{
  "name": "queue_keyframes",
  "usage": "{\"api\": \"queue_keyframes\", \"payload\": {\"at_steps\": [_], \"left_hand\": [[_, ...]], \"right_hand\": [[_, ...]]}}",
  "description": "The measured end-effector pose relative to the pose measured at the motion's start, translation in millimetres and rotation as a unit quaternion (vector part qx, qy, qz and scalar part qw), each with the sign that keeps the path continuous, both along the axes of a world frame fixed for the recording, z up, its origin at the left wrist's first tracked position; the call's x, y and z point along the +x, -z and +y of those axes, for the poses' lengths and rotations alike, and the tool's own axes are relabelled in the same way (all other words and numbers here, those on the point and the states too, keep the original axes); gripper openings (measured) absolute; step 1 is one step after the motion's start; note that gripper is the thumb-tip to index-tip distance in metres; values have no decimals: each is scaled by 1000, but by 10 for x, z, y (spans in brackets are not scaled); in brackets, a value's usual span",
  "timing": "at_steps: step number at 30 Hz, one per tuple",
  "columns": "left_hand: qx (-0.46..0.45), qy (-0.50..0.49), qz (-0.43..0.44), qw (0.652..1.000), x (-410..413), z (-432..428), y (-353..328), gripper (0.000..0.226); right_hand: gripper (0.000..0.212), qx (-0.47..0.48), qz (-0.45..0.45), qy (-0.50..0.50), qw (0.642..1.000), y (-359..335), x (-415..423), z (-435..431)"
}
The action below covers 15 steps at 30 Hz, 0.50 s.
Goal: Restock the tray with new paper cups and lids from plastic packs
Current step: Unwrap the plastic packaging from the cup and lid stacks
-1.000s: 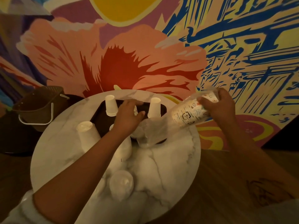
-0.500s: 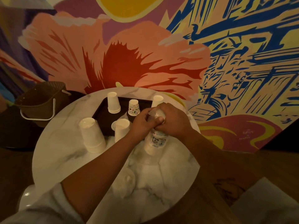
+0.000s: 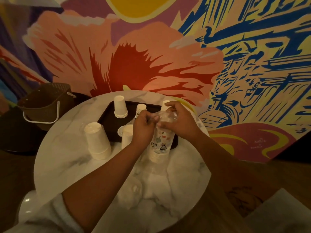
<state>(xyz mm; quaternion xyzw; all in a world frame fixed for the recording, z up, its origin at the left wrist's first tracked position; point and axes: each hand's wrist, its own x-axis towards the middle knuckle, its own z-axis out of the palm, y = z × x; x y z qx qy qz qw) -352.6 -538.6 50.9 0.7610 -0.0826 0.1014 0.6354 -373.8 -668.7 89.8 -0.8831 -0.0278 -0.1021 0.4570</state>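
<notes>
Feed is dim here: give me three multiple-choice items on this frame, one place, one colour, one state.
1. The tray is: A white; B dark; C bright yellow.
2. The basket sits: A off the table, to its left; B on the tray; C to the table's right.
3. The pack of printed cups is: A lying flat; B inside the basket; C upright, its wrap pinched at the top by the left hand and right hand.
Answers: B, it reads near black against the marble; A, it sits beyond the table's left edge; C, it stands on end, both hands at its top.
</notes>
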Motion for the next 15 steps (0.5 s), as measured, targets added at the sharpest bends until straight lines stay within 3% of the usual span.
{"api": "queue_keyframes", "payload": {"at_steps": [3, 10, 13, 15], "left_hand": [[0, -6, -8, 1000, 28, 11, -57, 28], [-53, 21, -18, 998, 9, -12, -224, 22], [-89, 57, 28, 994, -17, 5, -166, 45], [-58, 70, 63, 994, -46, 16, -96, 57]], "right_hand": [[64, 130, 49, 32, 990, 30, -8, -61], [15, 177, 56, 42, 982, 123, -6, -130], [6, 179, 35, 60, 981, 102, 5, -126], [4, 188, 23, 65, 980, 121, 2, -120]]}}
